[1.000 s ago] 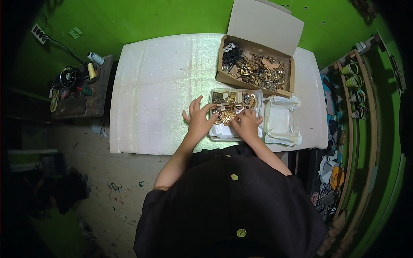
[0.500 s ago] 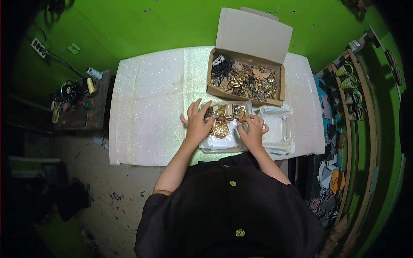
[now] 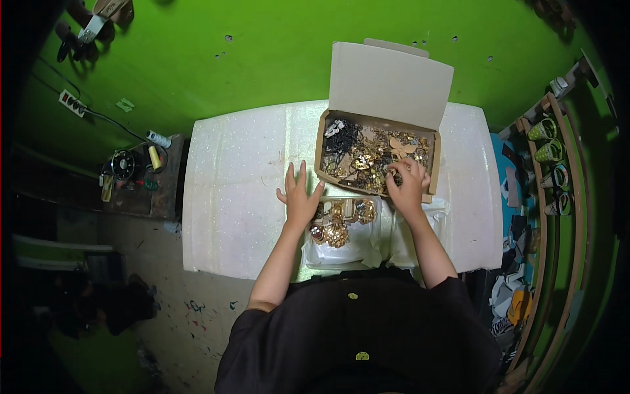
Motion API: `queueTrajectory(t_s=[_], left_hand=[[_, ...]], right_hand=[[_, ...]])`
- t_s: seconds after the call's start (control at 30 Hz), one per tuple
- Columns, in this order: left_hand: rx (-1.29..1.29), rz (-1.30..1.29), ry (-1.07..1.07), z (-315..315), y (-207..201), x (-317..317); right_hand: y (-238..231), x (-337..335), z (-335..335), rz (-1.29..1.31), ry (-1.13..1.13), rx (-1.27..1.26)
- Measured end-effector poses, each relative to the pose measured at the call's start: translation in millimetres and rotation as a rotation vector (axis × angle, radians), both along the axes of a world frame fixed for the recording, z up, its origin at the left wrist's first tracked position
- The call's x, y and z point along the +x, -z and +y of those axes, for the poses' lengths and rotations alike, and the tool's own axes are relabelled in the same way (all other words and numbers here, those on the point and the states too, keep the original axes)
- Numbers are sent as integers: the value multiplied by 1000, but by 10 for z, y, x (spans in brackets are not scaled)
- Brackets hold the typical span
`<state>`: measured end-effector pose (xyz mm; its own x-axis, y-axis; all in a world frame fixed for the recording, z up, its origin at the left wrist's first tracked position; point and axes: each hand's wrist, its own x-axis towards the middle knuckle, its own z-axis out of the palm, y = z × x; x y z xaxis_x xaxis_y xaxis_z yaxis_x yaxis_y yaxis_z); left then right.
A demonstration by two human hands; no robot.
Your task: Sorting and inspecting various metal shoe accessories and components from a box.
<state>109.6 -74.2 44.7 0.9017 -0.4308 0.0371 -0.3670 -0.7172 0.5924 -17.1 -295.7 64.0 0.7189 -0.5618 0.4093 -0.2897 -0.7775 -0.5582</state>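
Observation:
My left hand (image 3: 302,205) rests by the left edge of a white-lined shallow tray (image 3: 354,252), its fingers spread and apart. In that tray sit sorted groups of gold-coloured metal ornaments (image 3: 336,234), the nearest one a round heap. My right hand (image 3: 408,189) reaches over the front wall of an open cardboard box (image 3: 348,186). Its fingers are curled, with the tips down among mixed gold and silver-coloured trinkets (image 3: 366,157); what they pinch is hidden. A second white-lined tray (image 3: 401,244) lies partly under my right forearm.
The box's lid (image 3: 392,82) stands raised at the back, and black stringy pieces (image 3: 339,141) fill its left corner. The glittery white tabletop (image 3: 233,197) extends left. A side table (image 3: 164,194) holds thread spools; at right stands a wooden rack (image 3: 569,171) with green sandals.
My right hand has moved from the left tray up into the cardboard box. My left hand stays beside the tray. The whole view has shifted, with the scene now lower.

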Motion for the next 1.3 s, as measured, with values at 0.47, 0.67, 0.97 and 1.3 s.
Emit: queueTrajectory(t_s=[0.47,0.67,0.97,1.3], left_hand=[[33,68,-53,-281,177,-48],[30,79,-129,-264,209,-120],[86,108,-179,-311,203,-97],[105,105,-144,-249,202,-120]], right_hand=[[435,197,-881,183,71,-125],[476,263,-788,47,85,-107],[78,642,-369,492,-386,-121],[403,680,-383,738,-499,-123]])
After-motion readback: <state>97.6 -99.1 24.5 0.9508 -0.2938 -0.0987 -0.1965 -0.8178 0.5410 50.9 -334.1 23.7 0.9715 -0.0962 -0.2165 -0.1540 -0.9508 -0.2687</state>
